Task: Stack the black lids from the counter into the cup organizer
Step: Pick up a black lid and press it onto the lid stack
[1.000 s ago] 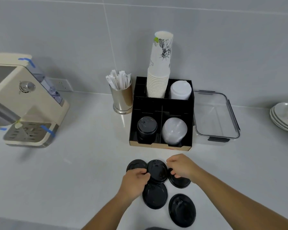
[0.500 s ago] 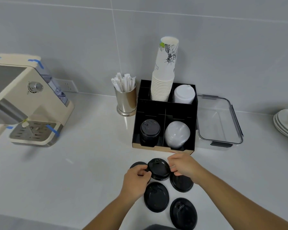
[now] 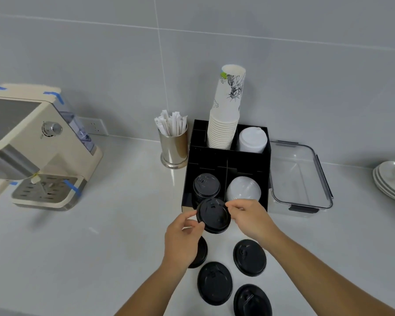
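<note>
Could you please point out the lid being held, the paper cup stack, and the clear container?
held black lid [image 3: 213, 215], head view, top face.
paper cup stack [image 3: 226, 119], head view, side.
clear container [image 3: 324, 176], head view, right rim.

Illumination is even, diffuse and fairly bright. Shadows on the counter [image 3: 100, 247] are soft and faint, lying beside the coffee machine [image 3: 43, 151]. A pale vertical glare streak marks the counter near the steel cup [image 3: 173, 149]. Wide-angle distortion bends wall tile lines toward the edges. Overall focus is slightly soft.

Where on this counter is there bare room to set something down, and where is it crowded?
Bare: white counter between the cream coffee machine and black cup organizer; also right of the clear plastic container. Crowded: four loose black lids below both hands.
</note>
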Demonstrator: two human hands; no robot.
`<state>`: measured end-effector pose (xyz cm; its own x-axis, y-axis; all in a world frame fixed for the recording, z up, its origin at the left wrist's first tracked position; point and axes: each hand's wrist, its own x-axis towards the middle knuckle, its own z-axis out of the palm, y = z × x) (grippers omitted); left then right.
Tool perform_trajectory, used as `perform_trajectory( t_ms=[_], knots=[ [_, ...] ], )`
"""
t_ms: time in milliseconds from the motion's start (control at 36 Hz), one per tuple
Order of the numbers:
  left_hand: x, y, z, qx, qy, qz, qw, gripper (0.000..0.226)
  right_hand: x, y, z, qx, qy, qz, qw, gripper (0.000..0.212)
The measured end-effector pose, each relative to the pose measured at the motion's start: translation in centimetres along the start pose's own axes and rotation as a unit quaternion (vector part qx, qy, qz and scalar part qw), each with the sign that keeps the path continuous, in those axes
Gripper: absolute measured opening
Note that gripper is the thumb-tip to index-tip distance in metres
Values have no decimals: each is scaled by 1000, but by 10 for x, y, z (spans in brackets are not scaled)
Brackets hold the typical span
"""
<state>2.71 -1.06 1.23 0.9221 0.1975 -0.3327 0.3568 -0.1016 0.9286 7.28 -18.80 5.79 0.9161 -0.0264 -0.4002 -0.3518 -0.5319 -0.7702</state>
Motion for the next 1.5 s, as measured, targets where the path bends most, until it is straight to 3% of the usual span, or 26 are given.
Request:
perform_trajectory(
  t_ms=[444, 778, 1139, 1278, 1500],
  knots=[
    [43, 26, 12, -38, 21, 14, 999, 40, 40, -36, -7, -55, 24, -40, 997, 33],
    [67, 27, 23, -43, 13, -24, 999, 53, 73, -37, 1, -132, -31, -58, 989, 59],
    [82, 16, 30, -11, 46, 30, 998, 42, 100, -43, 8, -161, -22, -90, 983, 37],
    [83, 12, 33, -6, 51, 55, 997, 41, 111, -40, 13, -160, -17, -82, 984, 43],
    [89, 10, 30, 22, 27, 80, 996, 61, 120, -31, 18, -165, -28, -85, 982, 48]
  ],
)
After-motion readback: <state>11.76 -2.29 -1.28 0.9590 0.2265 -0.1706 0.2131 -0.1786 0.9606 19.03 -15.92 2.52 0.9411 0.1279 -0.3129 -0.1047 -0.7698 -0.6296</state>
